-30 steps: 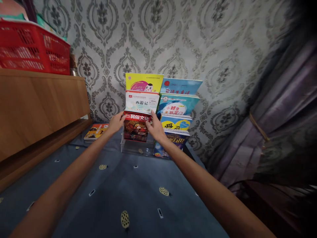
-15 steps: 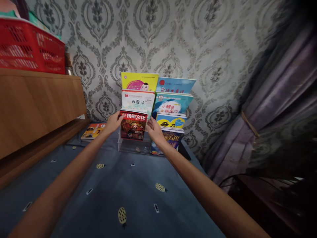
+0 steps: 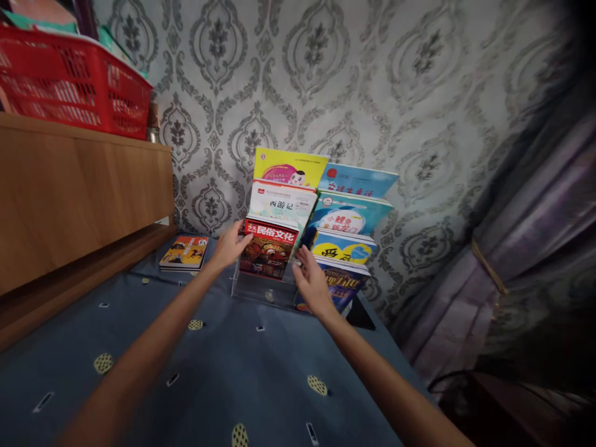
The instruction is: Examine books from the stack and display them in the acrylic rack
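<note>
A red picture-covered book leans in the left column of a clear tiered rack, above its bare front tier. My left hand grips the book's left edge, thumb on the cover. At the right edge is my right hand, fingers loosely spread; contact with the book is unclear. Behind stand a white book and a yellow book. The right column holds a blue book, a teal book, a yellow-and-blue book and a dark purple book, partly behind my right hand.
A small stack of orange-covered books lies left of the rack on the blue patterned sheet. A wooden headboard carries a red basket. Patterned wallpaper is behind, and a tied purple curtain hangs at right.
The view has shifted, so the rack appears lower and farther right. My right fingers have spread more at the red book's right side. My left hand stays at its left edge.
</note>
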`<state>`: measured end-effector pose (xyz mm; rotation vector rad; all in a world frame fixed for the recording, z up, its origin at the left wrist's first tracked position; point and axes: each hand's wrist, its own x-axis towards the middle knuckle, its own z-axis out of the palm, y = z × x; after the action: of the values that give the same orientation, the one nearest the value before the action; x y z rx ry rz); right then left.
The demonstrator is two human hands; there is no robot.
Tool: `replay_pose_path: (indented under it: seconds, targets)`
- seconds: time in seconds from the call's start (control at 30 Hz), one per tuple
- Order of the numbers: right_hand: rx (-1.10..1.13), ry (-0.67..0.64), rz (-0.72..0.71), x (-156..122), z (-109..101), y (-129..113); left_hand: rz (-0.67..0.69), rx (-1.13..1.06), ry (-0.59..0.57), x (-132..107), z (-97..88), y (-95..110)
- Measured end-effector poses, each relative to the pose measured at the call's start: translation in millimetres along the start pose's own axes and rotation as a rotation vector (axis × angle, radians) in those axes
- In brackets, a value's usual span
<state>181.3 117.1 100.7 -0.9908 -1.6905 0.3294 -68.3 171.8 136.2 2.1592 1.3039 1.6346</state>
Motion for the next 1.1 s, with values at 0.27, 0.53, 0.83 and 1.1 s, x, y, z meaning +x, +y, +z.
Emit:
replay_pose_path:
  seconds: [0.27,0.53,0.83,1.1]
  targets:
    - [-0.283,-0.226,-0.111,-130,25,13,-0.08,-0.411,-0.045,-10,16.3,-31]
    - [-0.545,-0.474,-0.288,-165,43,20,-0.041,-0.574,-0.074,0,26.6,-30]
    - [-0.639,-0.546,-0.266,-160,42,16,0.037,-0.551,-0.11,4,29.7,-43]
    - [-0.639,-0.571,-0.276,-159,41,19,0.088,-0.571,-0.098,5,40.9,-46]
